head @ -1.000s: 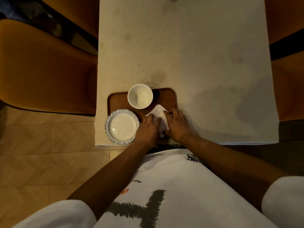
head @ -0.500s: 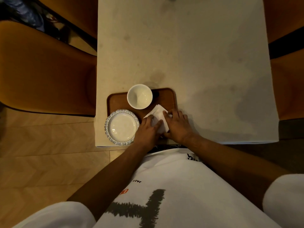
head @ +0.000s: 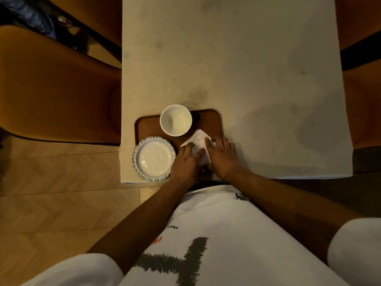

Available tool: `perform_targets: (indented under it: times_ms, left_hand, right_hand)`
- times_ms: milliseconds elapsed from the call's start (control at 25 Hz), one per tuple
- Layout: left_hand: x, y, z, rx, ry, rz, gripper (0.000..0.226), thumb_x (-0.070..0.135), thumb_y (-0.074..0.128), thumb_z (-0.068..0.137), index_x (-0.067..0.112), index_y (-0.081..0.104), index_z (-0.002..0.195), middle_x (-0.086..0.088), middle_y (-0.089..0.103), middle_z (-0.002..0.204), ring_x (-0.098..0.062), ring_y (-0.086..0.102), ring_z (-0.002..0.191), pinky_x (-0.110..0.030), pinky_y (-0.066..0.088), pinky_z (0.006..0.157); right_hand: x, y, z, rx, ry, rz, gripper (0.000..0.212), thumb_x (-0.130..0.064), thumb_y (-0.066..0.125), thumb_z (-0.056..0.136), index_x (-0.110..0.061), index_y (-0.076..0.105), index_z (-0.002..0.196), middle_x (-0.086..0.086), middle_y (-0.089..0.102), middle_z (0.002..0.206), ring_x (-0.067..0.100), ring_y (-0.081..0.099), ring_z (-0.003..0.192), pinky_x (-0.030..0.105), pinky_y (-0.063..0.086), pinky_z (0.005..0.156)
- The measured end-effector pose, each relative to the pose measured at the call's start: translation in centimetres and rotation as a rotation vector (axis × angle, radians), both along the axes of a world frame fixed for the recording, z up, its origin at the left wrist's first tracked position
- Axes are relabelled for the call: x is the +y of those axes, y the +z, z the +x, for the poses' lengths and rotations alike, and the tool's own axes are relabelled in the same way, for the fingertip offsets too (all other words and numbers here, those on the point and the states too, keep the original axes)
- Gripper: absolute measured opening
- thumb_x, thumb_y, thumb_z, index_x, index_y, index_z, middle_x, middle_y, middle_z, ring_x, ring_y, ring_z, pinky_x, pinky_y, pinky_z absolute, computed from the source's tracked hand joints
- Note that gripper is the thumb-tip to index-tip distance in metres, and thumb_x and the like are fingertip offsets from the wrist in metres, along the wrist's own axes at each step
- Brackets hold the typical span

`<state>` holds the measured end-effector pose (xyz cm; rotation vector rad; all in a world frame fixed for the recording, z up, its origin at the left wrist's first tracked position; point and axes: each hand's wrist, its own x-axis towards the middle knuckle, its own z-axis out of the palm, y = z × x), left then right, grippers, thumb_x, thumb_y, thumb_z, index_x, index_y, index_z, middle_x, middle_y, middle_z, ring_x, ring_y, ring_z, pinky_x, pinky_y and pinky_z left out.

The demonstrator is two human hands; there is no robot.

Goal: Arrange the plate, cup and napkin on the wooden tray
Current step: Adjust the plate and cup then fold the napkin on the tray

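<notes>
Napkin under both hands on the wooden tray [head: 148, 125].

From left: the plate [head: 153, 158] sits on the tray's near-left corner, the cup [head: 175, 120] behind it. The left hand [head: 185, 164] and the right hand [head: 223, 155] lie flat, fingers spread, pressing the napkin [head: 198, 139], whose free corner points away toward the cup.

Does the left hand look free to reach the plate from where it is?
Probably yes: the left hand rests on the napkin right beside the plate, with nothing between them.
</notes>
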<state>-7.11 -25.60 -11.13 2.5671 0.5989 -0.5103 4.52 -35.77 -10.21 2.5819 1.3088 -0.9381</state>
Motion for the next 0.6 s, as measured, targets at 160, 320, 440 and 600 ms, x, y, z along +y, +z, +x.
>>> perform_targets:
  times_ms: [160,320,440,600]
  left_hand:
    - [0.1,0.1,0.1,0.009,-0.008,0.002,0.068,0.04,0.067,0.086,0.022,0.042,0.146,-0.016,0.032,0.154,-0.036,0.03,0.14,-0.044,0.041,0.109]
    - [-0.1,0.2,0.2,0.024,-0.014,0.007,0.071,0.041,0.069,0.084,0.022,0.041,0.146,-0.017,0.032,0.153,-0.037,0.031,0.139,-0.044,0.041,0.109]
    - [0.0,0.4,0.2,0.028,-0.007,-0.017,0.068,0.039,0.069,0.082,0.02,0.044,0.143,-0.017,0.034,0.151,-0.037,0.033,0.137,-0.044,0.041,0.108]
    - [0.4,0.8,0.3,-0.027,0.057,-0.065,0.057,0.023,0.066,0.085,0.01,0.05,0.138,-0.017,0.044,0.145,-0.035,0.039,0.132,-0.042,0.04,0.107]
  right_hand:
    - [-0.1,0.0,-0.1,-0.001,0.005,0.005,0.091,-0.048,0.064,0.085,-0.016,0.015,0.154,0.018,0.024,0.155,0.038,0.027,0.138,0.049,0.029,0.111]
    - [0.2,0.1,-0.3,-0.013,-0.004,0.009,0.089,-0.045,0.065,0.085,-0.014,0.017,0.154,0.019,0.026,0.153,0.04,0.03,0.136,0.05,0.031,0.112]
    - [-0.1,0.1,-0.6,0.005,-0.027,0.014,0.086,-0.044,0.064,0.087,-0.015,0.018,0.153,0.018,0.023,0.156,0.04,0.026,0.14,0.05,0.027,0.116]
    - [-1.3,-0.2,-1.3,-0.003,-0.063,0.048,0.076,-0.044,0.059,0.091,-0.014,0.026,0.151,0.015,0.026,0.157,0.037,0.025,0.142,0.047,0.024,0.116]
